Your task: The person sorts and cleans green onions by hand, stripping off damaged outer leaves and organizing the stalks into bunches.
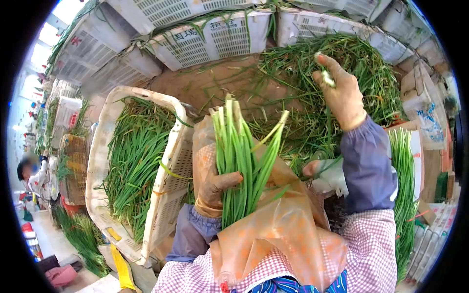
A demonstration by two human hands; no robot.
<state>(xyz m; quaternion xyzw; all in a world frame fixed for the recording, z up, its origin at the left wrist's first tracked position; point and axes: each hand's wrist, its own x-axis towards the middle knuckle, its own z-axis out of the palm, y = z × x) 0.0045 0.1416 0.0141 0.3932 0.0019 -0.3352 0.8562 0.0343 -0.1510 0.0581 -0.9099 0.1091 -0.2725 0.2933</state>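
Note:
My left hand, in a tan glove, is closed round a bunch of garlic chives. The pale cut ends point up and away from me, and a few stalks splay to the right. Raised at the upper right is my gloved right hand, its thumb and fingers curled together around a small whitish scrap of stalk. Beneath the bunch, a translucent orange-patterned plastic apron covers my lap. A loose heap of green leaves lies behind the right hand.
A white basket full of chives stands at my left. White crates line the back. More chives lie in a bundle at the right. Beside my right sleeve is a partly hidden whitish plastic-covered shape. Another person is at far left.

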